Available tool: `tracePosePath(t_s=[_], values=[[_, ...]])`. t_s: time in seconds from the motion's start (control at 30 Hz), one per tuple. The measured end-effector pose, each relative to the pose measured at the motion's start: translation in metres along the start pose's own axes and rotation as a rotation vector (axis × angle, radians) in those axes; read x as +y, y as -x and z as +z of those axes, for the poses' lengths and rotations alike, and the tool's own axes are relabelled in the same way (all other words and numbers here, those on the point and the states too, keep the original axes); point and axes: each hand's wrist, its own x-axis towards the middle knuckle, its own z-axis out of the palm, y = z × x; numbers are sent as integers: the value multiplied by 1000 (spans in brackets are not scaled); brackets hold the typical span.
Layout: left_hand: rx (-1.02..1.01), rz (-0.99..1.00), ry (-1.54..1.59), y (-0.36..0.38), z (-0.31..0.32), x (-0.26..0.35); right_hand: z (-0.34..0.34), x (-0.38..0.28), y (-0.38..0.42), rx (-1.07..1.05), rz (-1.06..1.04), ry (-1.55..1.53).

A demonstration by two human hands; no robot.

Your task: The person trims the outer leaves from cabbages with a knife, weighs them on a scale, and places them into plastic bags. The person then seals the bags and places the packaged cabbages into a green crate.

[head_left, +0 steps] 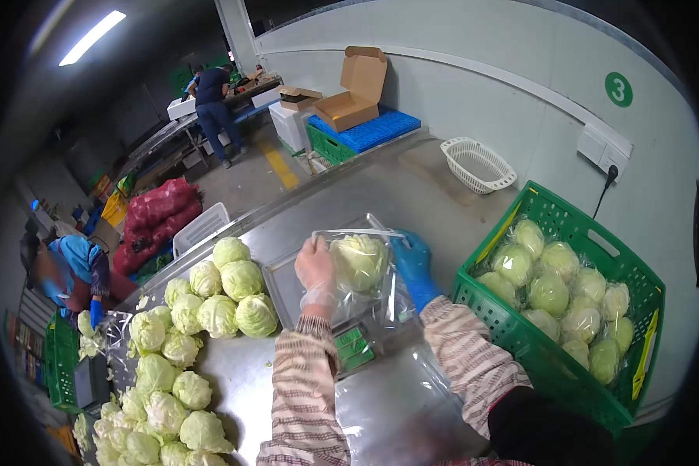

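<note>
A pale green cabbage [357, 264] sits between my hands, with clear plastic film [374, 247] around it. My left hand [314, 272], in a thin clear glove, has its fingers closed on the film's edge at the cabbage's left. On the right, my right hand [413, 268] wears a blue glove and pinches the film's other side; some of its fingertips are hidden. Beneath the cabbage is a metal wrapping machine [278, 291] with a green panel [353, 348] at its front.
Bare cabbages [217, 314] are heaped on the steel table [248, 380] at left. A green crate [474, 299] holding film-wrapped cabbages stands at right. A white basket [480, 165] lies by the wall. A person in blue [78, 268] works at far left; others stand farther back.
</note>
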Motion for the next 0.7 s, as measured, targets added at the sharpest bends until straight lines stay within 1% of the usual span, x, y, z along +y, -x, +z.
tracePosePath(t_s=[0.03, 0.07, 0.1, 0.13, 0.17, 0.2, 0.23, 0.27, 0.3, 0.33, 0.37, 0.4, 0.43, 0.47, 0.5, 0.53, 0.57, 0.6, 0.63, 0.67, 0.7], values=[[16, -52, -196, -7, 9, -5, 11, 16, -7, 156, -82, 101], [12, -55, -196, -17, 16, -20, 17, 25, -10, 112, 73, 232], [-90, -115, -330, -30, 21, -40, 15, 26, -10, 114, 77, 234], [-190, -175, -465, -35, 22, -46, 13, 23, -8, -11, 153, 353], [-188, -174, -466, -36, 23, -53, 13, 19, -8, -137, 226, 469], [-229, -382, -173, -33, 20, -52, 22, 36, -5, 16, 125, 243], [-263, -585, 130, -27, 16, -52, 19, 24, 1, 12, 123, 239], [-321, -568, 341, -16, 6, -55, 10, 13, 8, -73, 172, 23], [-250, -531, 468, 4, -8, -34, 0, -12, 17, -157, 218, -198], [-176, -497, 593, 28, -25, -9, -14, -55, 34, -175, 158, -82], [-167, -369, 617, 47, -42, -6, -23, -76, 47, -182, 165, -87], [-156, -241, 641, 66, -60, -1, -32, -91, 59, -251, 137, -266], [-142, -178, 671, 86, -82, 17, -41, -107, 70, -319, 106, -444], [-132, -113, 706, 105, -103, 37, -52, -128, 78, -324, 104, -442], [-105, 2, 596, 121, -127, 46, -62, -149, 85, -505, 11, -581], [-236, 128, 735, 139, -154, 55, -70, -170, 88, -689, -88, -715], [-171, 165, 849, 151, -164, 74, -75, -189, 89, -695, -87, -710], [-108, 210, 959, 163, -175, 93, -81, -205, 92, -847, -174, -683], [-242, 468, 950, 159, -191, 101, -89, -222, 98, -999, -249, -655], [-408, 741, 965, 156, -208, 110, -99, -245, 107, -998, -225, -656], [-593, 978, 991, 152, -224, 118, -108, -273, 114, -1120, -457, -599]])
